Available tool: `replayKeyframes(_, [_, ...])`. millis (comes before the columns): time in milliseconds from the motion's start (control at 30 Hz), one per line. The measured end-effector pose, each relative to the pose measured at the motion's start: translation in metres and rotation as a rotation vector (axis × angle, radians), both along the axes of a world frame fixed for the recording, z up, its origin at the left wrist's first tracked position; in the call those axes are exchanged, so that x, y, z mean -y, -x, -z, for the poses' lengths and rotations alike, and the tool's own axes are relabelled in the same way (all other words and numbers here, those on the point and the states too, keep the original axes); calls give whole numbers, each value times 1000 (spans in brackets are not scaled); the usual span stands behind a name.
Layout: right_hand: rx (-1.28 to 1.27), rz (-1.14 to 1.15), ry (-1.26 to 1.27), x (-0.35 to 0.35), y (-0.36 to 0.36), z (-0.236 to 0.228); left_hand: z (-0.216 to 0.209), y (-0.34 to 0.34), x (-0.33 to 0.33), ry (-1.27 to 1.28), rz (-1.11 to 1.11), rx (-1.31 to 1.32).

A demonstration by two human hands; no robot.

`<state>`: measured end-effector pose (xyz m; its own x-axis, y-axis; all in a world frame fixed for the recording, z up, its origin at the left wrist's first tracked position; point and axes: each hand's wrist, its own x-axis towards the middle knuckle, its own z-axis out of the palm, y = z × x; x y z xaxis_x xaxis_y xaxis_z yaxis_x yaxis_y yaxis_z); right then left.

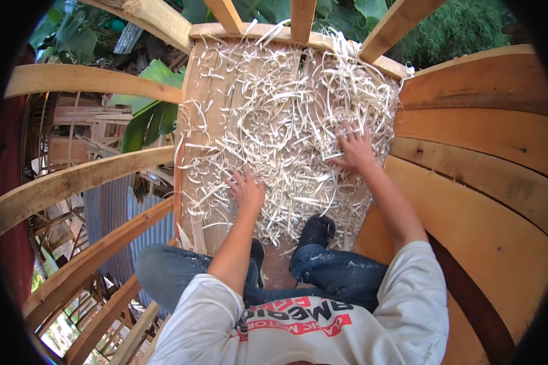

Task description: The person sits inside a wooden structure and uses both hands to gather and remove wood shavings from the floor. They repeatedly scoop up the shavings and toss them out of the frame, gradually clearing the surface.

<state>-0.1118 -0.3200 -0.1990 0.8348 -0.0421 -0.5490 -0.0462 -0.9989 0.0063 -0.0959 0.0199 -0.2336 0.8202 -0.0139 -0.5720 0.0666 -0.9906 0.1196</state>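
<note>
Pale curled wood shavings (286, 140) lie thickly over a plank floor (210, 79) in front of me. My left hand (248, 191) rests low over the shavings near the left side, its fingers spread. Farther out and to the right, my right hand (354, 151) reaches into a denser heap, fingers apart and palm down. Neither hand visibly grips anything. Whether the palms touch the boards beneath cannot be made out.
Curved wooden slats (85, 182) with open gaps line the left, where a drop shows metal sheets (109, 213) below. A solid plank wall (469, 170) rises on the right. Upright posts (302, 21) stand at the far edge. My shoe (316, 231) is among the shavings.
</note>
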Motion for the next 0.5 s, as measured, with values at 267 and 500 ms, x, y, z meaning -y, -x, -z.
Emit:
replayKeyframes(267, [135, 46, -40, 5, 18, 33, -64, -95, 61, 575, -21, 97])
replayKeyframes(500, [317, 139, -157, -3, 15, 44, -26, -112, 48, 260, 312, 420])
